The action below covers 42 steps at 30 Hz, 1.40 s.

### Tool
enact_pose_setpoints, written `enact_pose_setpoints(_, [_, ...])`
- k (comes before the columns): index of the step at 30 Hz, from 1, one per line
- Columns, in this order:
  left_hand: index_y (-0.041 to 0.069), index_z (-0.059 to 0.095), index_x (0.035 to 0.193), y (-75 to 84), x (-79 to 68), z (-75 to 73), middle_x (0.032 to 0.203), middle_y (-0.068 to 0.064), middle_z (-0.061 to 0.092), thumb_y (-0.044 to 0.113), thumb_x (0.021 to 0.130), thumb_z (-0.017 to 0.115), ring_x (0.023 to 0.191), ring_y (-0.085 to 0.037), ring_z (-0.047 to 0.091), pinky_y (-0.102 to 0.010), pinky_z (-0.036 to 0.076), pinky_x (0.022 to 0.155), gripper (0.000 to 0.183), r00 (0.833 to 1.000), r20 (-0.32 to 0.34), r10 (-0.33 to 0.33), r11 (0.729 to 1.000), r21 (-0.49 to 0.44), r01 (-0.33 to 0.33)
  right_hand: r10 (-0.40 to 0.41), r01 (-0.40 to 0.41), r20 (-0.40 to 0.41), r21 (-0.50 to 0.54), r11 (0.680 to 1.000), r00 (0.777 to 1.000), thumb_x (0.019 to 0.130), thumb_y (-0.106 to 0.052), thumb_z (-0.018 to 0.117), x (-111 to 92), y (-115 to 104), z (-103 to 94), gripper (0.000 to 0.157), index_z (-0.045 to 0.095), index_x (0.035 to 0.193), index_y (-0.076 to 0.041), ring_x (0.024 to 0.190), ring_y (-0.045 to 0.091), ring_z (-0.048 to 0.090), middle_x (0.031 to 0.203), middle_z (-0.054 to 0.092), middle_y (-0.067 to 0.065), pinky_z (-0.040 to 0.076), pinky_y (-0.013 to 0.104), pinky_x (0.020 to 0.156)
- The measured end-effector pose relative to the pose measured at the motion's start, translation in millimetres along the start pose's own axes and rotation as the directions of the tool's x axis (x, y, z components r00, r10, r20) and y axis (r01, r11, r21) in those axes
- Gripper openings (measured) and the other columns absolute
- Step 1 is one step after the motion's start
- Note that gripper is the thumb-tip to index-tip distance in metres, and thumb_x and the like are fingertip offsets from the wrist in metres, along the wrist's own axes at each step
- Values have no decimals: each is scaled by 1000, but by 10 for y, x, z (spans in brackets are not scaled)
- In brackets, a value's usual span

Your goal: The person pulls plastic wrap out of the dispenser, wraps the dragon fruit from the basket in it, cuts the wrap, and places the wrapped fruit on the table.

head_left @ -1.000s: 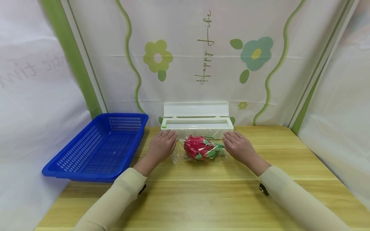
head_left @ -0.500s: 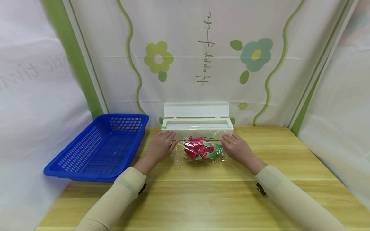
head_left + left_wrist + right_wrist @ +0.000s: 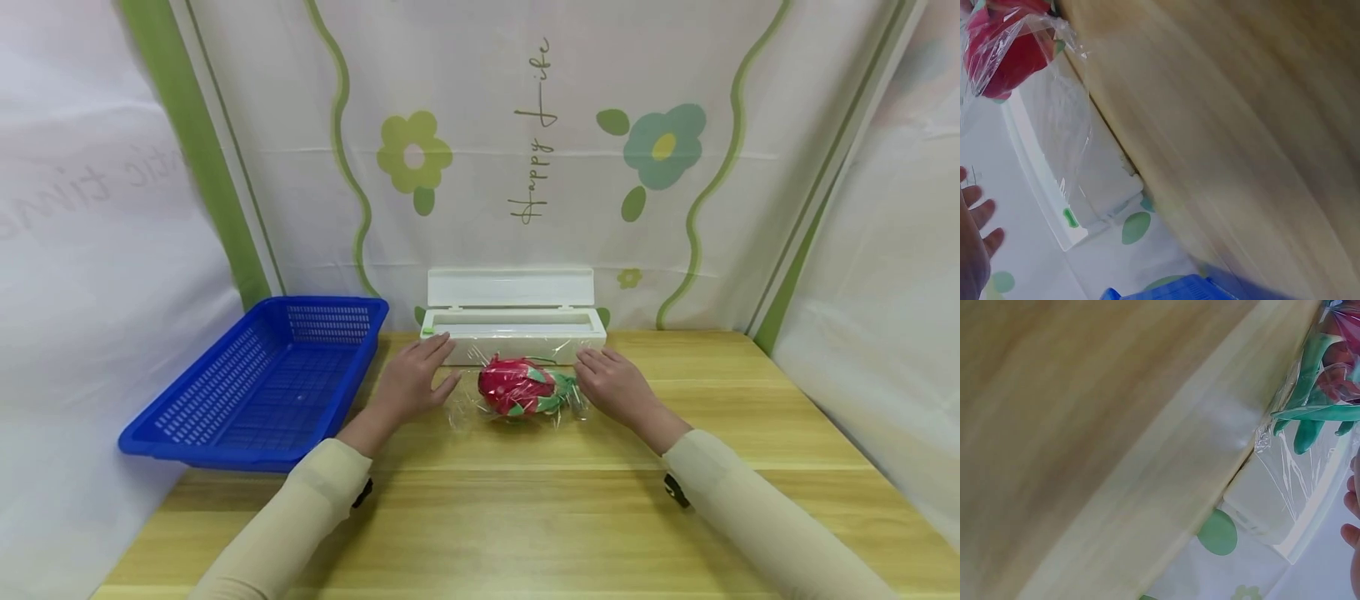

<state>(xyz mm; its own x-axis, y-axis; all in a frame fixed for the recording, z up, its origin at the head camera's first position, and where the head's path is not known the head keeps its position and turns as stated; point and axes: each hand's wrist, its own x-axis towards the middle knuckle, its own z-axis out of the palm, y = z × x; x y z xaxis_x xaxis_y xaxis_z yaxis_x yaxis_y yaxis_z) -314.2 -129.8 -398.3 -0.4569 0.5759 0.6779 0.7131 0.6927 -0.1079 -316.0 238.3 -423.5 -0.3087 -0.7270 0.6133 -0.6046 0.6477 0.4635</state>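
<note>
A red dragon fruit [image 3: 516,386] with green leaf tips lies on the table under clear cling film [image 3: 1054,94]. The film runs back to a white cling film dispenser [image 3: 517,347], whose lid stands raised. At the film's left side my left hand [image 3: 408,379] has its fingers straightened and thumb spread, with nothing gripped; its fingertips are at the dispenser's front left corner. My right hand [image 3: 617,385] pinches the film's right edge beside the fruit's green end, its thumb hidden in the head view. Some of its fingers [image 3: 1351,534] show at the right wrist view's edge.
A blue plastic basket [image 3: 300,398] stands on the left of the wooden table [image 3: 510,525]. Behind the dispenser hangs a white curtain [image 3: 480,225] printed with flowers. A small green slider [image 3: 428,331] sits on the dispenser's left end.
My left hand has let go of the film and spread its fingers, moving slightly left. My right hand came slightly inward, then stayed. The film now lies looser around the fruit's left end.
</note>
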Motion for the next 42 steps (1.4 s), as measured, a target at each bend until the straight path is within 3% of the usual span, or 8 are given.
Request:
enact_pose_setpoints(5, [-2,55,133,126,52,17,139,-23,50,29,83,73,130,-36,45,-51,35,106,61,978,-35,207,978,32,-206,-6,6,-4,-1,1000,1000,74,-9,76,-8,-6,-10,26,67,95,5,94,33,68,102,70,20,54,47,81])
enact_pose_setpoints(11, [3,56,134,347,124,109,142,-18,48,35,80,77,134,-34,41,-50,31,109,66,882,0,472,879,78,-470,-10,10,-17,17,1000,1000,81,-9,67,-5,0,-7,21,67,96,6,94,34,68,102,70,21,54,48,80])
enact_pose_setpoints(15, [6,56,136,444,128,185,142,-15,50,43,81,76,134,-30,42,-51,32,108,70,842,59,536,838,80,-540,-14,15,-31,21,1000,999,83,-9,63,-2,7,11,20,67,96,5,94,34,68,102,70,21,54,48,80])
enact_pose_setpoints(18, [8,53,139,479,122,237,145,-14,47,49,83,71,136,-29,39,-52,30,109,72,844,130,521,843,79,-533,-7,8,-25,19,1000,1000,80,-8,67,1,12,22,21,66,96,5,95,34,68,102,70,21,54,48,80])
enact_pose_setpoints(24, [12,44,145,494,99,317,150,-17,39,54,84,69,140,-33,31,-52,23,112,79,870,247,427,889,65,-454,-3,3,-25,10,1000,1000,79,-10,68,-11,20,41,22,67,96,5,95,34,68,102,70,21,54,48,80])
enact_pose_setpoints(32, [13,40,146,488,113,367,151,-21,34,55,77,75,136,-38,35,-54,30,108,88,900,244,362,915,91,-393,0,0,-22,6,1000,1000,73,-9,75,-24,7,36,30,70,98,5,95,33,68,103,70,21,54,48,80])
enact_pose_setpoints(37, [14,37,148,487,128,379,152,-21,32,57,77,75,137,-38,34,-54,29,109,91,900,271,343,922,89,-378,1,0,-13,48,999,1000,73,-12,75,-15,2,-34,36,70,102,8,96,36,67,105,69,23,53,50,82])
enact_pose_setpoints(42, [14,35,149,486,142,381,153,-20,30,57,77,74,137,-37,33,-53,28,110,92,895,295,333,921,102,-376,21,-20,-16,73,997,1000,83,-17,63,-21,37,-124,34,69,105,8,96,37,67,105,69,23,53,50,82])
